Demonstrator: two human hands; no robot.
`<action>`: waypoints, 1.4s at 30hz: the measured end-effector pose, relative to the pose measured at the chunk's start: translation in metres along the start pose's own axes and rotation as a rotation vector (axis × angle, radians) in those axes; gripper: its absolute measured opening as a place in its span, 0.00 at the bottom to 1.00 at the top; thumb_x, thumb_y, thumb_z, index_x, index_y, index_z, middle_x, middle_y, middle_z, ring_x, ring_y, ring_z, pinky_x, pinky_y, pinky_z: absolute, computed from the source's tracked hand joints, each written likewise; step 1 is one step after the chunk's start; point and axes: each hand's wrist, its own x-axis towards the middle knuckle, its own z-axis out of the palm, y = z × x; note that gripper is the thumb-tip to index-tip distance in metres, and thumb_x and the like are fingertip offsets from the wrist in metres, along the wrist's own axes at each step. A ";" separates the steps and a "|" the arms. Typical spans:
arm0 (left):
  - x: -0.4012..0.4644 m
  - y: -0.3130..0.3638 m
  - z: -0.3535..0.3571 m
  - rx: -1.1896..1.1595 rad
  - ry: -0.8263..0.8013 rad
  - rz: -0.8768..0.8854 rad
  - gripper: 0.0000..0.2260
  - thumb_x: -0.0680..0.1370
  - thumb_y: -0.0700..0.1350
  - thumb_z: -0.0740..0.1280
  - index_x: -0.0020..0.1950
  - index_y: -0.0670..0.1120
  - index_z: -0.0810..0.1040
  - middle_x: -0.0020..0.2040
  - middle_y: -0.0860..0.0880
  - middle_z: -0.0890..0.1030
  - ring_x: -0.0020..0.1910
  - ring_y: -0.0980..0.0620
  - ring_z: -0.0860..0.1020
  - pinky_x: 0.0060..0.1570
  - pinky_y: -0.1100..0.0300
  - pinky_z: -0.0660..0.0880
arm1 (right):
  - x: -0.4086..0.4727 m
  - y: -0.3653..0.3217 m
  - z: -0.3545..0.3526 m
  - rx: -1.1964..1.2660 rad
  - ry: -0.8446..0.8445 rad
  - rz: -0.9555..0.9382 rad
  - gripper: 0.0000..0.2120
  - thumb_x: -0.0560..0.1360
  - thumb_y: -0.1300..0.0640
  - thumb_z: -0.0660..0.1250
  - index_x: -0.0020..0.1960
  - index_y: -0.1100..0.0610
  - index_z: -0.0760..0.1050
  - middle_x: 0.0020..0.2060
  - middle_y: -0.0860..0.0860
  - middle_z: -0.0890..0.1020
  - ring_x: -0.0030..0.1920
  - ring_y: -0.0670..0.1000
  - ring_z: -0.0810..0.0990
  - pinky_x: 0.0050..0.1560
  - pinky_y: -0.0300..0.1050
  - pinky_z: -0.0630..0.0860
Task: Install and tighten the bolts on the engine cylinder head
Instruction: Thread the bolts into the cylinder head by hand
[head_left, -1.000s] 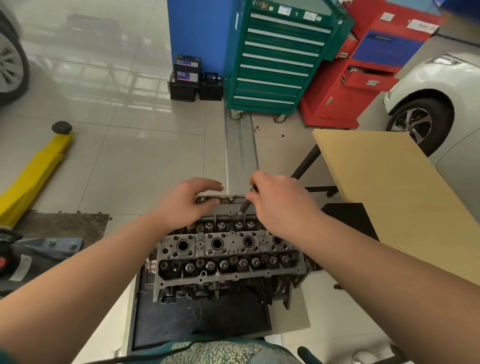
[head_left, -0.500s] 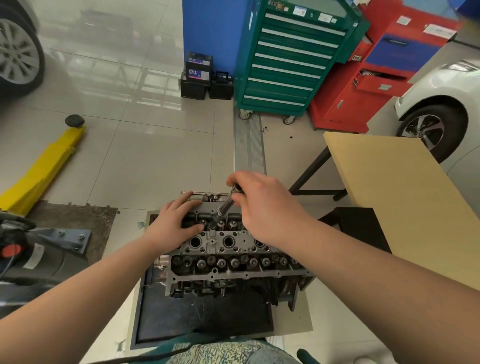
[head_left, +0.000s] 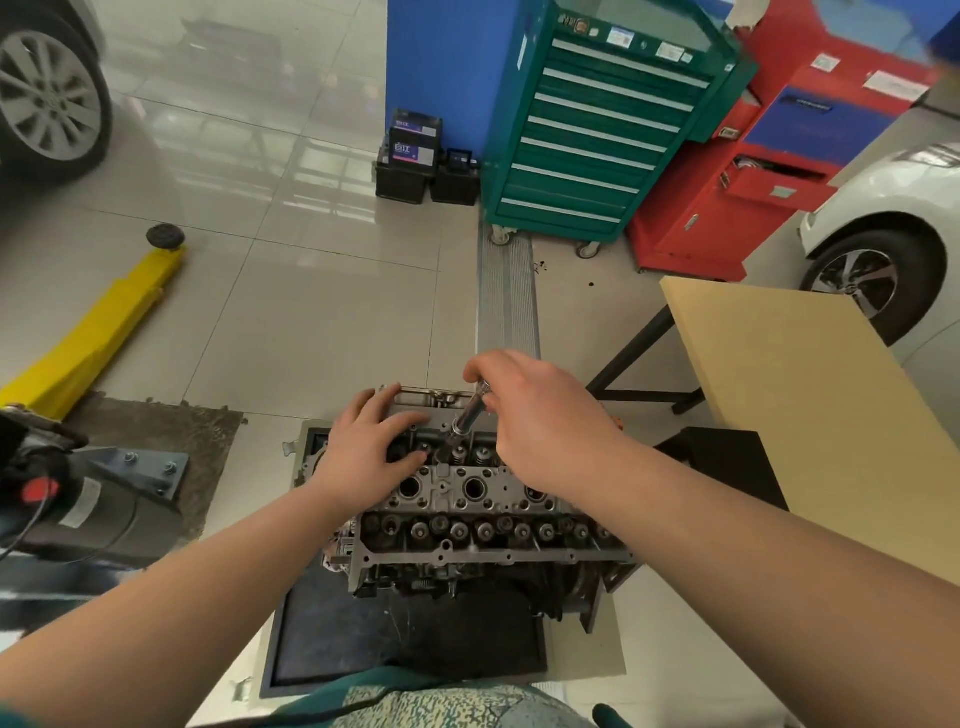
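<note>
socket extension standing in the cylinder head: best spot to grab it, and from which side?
Grip the socket extension at its knurled top end, from above and the right, as the right hand does. It leans up and to the right from the cylinder head; its low end sits sunk among valve gear, and the left hand rests on its left.

A green drawer cabinet (head_left: 597, 130) stands far, with a red cabinet (head_left: 769, 171) to its right and black batteries (head_left: 415, 161) to its left. A yellow jack (head_left: 98, 332) lies left; a tan surface (head_left: 810, 395) sits right.
</note>
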 end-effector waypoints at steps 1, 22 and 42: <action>-0.001 0.001 0.001 0.035 0.049 0.060 0.18 0.78 0.57 0.74 0.68 0.63 0.80 0.83 0.47 0.65 0.81 0.34 0.58 0.76 0.30 0.60 | 0.000 0.000 -0.001 -0.008 -0.005 0.000 0.21 0.79 0.67 0.66 0.69 0.53 0.72 0.62 0.51 0.79 0.58 0.56 0.80 0.55 0.51 0.78; 0.010 0.076 -0.052 -0.491 0.059 0.194 0.11 0.73 0.61 0.76 0.54 0.67 0.82 0.52 0.64 0.86 0.55 0.62 0.83 0.56 0.69 0.76 | 0.021 -0.007 -0.012 -0.421 0.069 0.025 0.29 0.76 0.22 0.52 0.41 0.49 0.68 0.30 0.46 0.70 0.35 0.54 0.74 0.34 0.47 0.66; -0.003 0.113 -0.078 -0.554 -0.025 0.044 0.06 0.77 0.46 0.78 0.48 0.46 0.83 0.37 0.46 0.80 0.35 0.55 0.76 0.40 0.62 0.75 | 0.014 0.004 -0.030 -0.345 -0.132 -0.254 0.09 0.80 0.50 0.68 0.56 0.50 0.72 0.46 0.47 0.74 0.49 0.55 0.79 0.41 0.50 0.73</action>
